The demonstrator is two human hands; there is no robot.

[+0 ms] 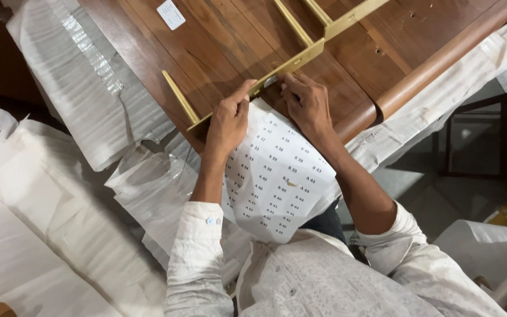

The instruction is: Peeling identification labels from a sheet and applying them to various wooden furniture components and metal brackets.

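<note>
Pressing both hands at the gold metal bar (283, 66) on the dark wooden panel (224, 41), we are working right where a small pale sticker (270, 81) sits against the bar's edge. Our left hand (228, 120) is curling its fingers loosely, thumb tip touching the bar, and holding nothing we can make out. Our right hand (307, 104) is bending its fingers (291, 82) down onto the sticker spot, pinched close; we cannot tell if anything is gripped under them. The sticker sheet (277, 176), white with rows of small printed labels, is lying across our lap and reaching up to the panel edge, just below both wrists. White foam wrap (83, 76) is lying crumpled to the left, touching the panel. A second white label (171, 14) is sitting further up the wood.

Risk as we are judging it: the sticker going on crooked or creasing, since the fingers are covering it and the bar edge is crowding it. The loose sheet could also be sliding off our lap, as neither hand is pinning it.
</note>
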